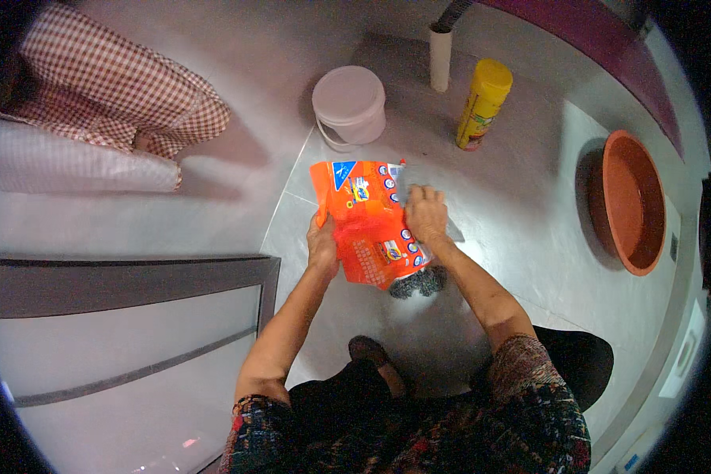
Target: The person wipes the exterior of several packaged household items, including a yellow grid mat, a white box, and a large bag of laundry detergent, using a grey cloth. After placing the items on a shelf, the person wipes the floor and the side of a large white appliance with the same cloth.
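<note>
An orange laundry detergent bag (365,217), printed with small pictures and a blue patch, is held up in front of me over the floor. My left hand (322,246) is closed around its left edge. On the bag's right edge lies my right hand (426,213), fingers bent and closed against it. Greyish material shows beside the right fingers, too blurred to tell. Below the bag's lower right corner, a dark grey, rough, bristly-looking thing (420,283) is partly covered by the bag; its kind I cannot make out.
A pale lidded bucket (349,99) stands ahead. A white pipe (441,59) rises from the floor near a yellow canister (484,103). To the right, an orange basin (644,205) leans by the wall. Checked cloth (126,87) hangs at far left; a grey-framed door (134,288) is nearer.
</note>
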The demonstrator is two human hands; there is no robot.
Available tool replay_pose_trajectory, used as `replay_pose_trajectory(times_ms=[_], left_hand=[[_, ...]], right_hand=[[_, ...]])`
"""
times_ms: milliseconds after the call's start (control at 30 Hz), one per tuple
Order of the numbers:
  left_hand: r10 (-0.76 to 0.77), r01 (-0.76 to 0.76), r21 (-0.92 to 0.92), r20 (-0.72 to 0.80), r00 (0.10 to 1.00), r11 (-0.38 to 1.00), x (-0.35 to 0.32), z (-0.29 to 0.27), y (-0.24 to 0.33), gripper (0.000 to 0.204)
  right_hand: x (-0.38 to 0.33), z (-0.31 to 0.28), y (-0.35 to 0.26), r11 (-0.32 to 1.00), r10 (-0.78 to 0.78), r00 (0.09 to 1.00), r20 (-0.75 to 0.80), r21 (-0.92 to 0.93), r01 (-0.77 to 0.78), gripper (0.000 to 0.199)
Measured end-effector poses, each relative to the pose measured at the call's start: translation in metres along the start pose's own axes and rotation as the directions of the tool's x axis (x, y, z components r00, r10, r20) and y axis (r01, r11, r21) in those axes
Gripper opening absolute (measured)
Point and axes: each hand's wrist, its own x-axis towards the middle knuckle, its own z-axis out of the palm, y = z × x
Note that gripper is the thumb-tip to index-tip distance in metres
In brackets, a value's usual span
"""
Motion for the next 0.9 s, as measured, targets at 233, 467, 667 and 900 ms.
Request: replay_pose_trajectory(times_ms=[233,467,667,900], left_hand=[[-0.126,0.171,-0.241,0.193,0.973,0.955,0.005,0.001,-0.001,0.041],[-0.180,0.281,-0.318,0.312,0.933,0.905,0.011,-0.011,-0.006,0.043],[-0.230,0.316,-0.312,0.284,0.931,0.896,0.001,-0.003,0.004,0.046],[-0.204,0.313,-0.303,0.343,0.917,0.900,0.005,-0.004,0.001,0.049]], right_hand=[[0.050,0.032,0.005,0.976,0.219,0.970,0.110,-0.038,-0.216,0.030],[0.060,0.044,-0.093,0.932,-0.290,0.957,0.027,0.235,0.276,0.025],[0.066,0.027,-0.066,0.957,-0.284,0.938,0.199,0.003,0.289,0.022],[0.052,0.020,-0.003,0.987,0.156,0.959,0.236,-0.073,-0.143,0.028]])
